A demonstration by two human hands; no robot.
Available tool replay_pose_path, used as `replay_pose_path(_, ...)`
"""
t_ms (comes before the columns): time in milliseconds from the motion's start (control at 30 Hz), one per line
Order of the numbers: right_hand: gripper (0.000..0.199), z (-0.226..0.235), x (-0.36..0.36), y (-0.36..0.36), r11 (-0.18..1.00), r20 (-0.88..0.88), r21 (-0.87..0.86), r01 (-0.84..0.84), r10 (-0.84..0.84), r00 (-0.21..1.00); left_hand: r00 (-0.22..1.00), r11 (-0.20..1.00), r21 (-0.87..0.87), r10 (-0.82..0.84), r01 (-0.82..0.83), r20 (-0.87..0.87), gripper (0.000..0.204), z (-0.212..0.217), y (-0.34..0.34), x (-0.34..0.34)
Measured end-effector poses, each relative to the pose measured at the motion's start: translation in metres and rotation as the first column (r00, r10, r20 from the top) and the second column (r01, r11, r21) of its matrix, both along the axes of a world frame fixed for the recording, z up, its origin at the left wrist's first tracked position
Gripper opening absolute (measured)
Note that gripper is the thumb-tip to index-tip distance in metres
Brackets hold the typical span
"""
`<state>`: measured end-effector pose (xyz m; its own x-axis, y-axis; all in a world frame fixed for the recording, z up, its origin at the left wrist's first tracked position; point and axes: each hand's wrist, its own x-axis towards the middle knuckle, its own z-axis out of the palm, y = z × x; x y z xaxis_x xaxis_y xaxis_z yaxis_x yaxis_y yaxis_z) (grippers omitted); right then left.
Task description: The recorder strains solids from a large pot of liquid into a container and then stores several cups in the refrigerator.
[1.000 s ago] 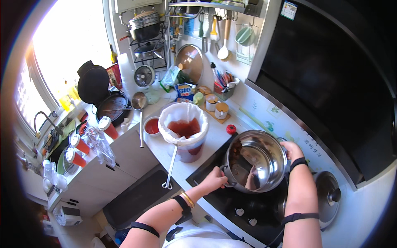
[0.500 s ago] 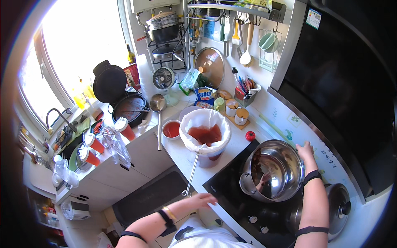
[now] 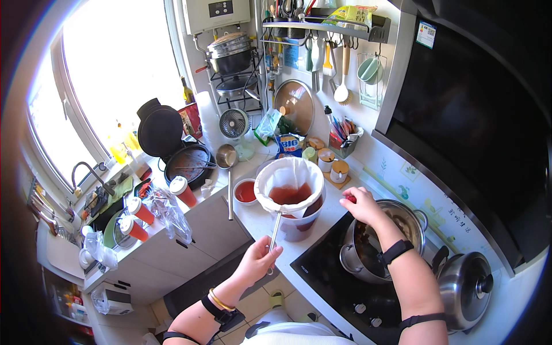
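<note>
On the white worktop [image 3: 253,216], a cloth strainer [image 3: 296,172] sits at the mouth of a clear bucket [image 3: 302,225]. The left hand [image 3: 257,261] grips its metal handle [image 3: 276,225], pointing toward the person; the right hand [image 3: 363,207] pinches a small red object [image 3: 349,198] near the steel pot [image 3: 362,268].

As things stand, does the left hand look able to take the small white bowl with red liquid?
Probably not right away: the left hand is closed around the metal handle of the cloth strainer. If it lets go, the near side of the bowl looks free.
</note>
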<state>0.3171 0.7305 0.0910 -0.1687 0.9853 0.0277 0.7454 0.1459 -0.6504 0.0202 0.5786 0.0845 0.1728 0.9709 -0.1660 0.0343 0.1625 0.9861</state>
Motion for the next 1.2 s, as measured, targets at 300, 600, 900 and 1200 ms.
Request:
replay_pose_path(300, 0.037, 0.004, -0.015, -0.003, 0.998, 0.038, -0.051, -0.021, 0.023, 0.999, 0.992, 0.994, 0.107, 0.006, 0.007, -0.126, 0.025, 0.056, -0.013, -0.028)
replay_pose_path(600, 0.04, -0.004, -0.035, -0.004, 0.992, 0.013, 0.079, -0.1, 0.1, 0.995, 0.981, 0.984, 0.18, 0.027, 0.008, -0.191, 0.025, 0.09, -0.014, -0.037)
replay_pose_path(900, 0.054, -0.006, -0.062, 0.004, 0.977, -0.021, 0.151, -0.153, 0.158, 0.987, 0.971, 0.972, 0.234, 0.053, 0.003, -0.233, 0.025, 0.112, -0.016, -0.039)
replay_pose_path(1200, 0.069, 0.0, -0.076, 0.02, 0.977, -0.124, 0.131, -0.17, 0.186, 0.975, 0.962, 0.96, 0.282, 0.074, 0.003, -0.262, 0.025, 0.135, -0.013, -0.04)
